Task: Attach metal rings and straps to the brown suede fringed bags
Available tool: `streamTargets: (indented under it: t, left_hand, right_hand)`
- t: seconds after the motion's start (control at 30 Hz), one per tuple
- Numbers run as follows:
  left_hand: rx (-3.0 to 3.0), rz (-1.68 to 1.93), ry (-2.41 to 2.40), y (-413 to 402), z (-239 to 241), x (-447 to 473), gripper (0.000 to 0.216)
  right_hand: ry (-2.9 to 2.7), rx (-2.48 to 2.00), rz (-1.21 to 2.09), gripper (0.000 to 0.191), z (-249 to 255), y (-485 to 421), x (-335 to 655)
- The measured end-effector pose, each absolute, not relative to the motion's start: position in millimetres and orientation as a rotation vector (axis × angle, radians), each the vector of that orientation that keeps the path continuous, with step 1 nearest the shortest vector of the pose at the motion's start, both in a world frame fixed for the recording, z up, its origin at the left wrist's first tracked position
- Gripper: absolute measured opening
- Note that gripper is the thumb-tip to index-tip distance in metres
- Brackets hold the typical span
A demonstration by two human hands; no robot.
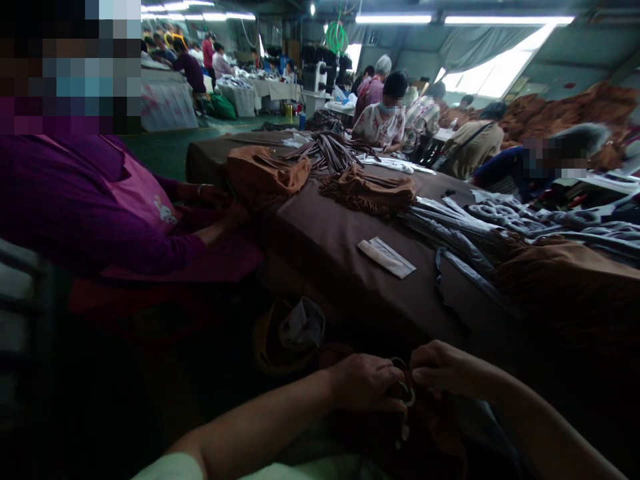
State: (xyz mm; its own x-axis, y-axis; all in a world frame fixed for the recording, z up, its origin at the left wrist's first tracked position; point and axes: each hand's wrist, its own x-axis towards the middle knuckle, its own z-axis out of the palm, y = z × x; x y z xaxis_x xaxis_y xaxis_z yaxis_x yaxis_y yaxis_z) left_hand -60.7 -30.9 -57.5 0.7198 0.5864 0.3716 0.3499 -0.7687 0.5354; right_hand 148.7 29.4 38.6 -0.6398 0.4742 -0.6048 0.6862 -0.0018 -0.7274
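Fingers of left hand (364, 383) closed on pale ring (411, 396), held low at near side of brown-draped table (320, 243); right hand (453, 369) just beside it, fingers curled, cannot tell whether gripping anything.

We record a pale, curved ring (412, 396) right of centre in the lower part of the frame, partly hidden. We cannot tell whether the pale arc (399, 361) just above belongs to it. Small pale pieces (403, 431) hang below. We see dark reddish-brown cloth (447, 430) at the lower right of centre, loosely draped, its outline lost in shadow.
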Motion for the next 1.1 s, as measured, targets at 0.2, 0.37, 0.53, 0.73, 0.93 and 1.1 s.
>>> streamTargets:
  t: [0.2, 0.37, 0.53, 0.73, 0.93, 1.1]
  left_hand:
    - [2.442, 0.76, 0.745, -35, -62, -61, 0.045]
    - [2.314, 0.773, 0.868, -39, -66, -63, 0.043]
    - [2.113, 0.832, 0.985, -38, -67, -61, 0.034]
    - [2.03, 0.656, 0.946, -34, -51, -67, 0.027]
    - [2.311, 0.387, 0.918, -31, -42, -58, 0.045]
    - [2.387, 0.256, 1.022, -41, -54, -48, 0.044]
  right_hand:
    - [1.962, 1.045, -1.81, 0.05, 41, 27, 144]
    - [2.013, 1.222, -1.852, 0.052, 28, 17, 146]
    - [2.094, 1.646, -1.854, 0.05, 7, -11, 139]
    - [2.027, 1.976, -1.883, 0.051, -10, -35, 137]
    - [1.871, 1.628, -1.99, 0.054, -6, -19, 161]
    - [1.69, 1.519, -2.172, 0.058, -18, -30, 161]
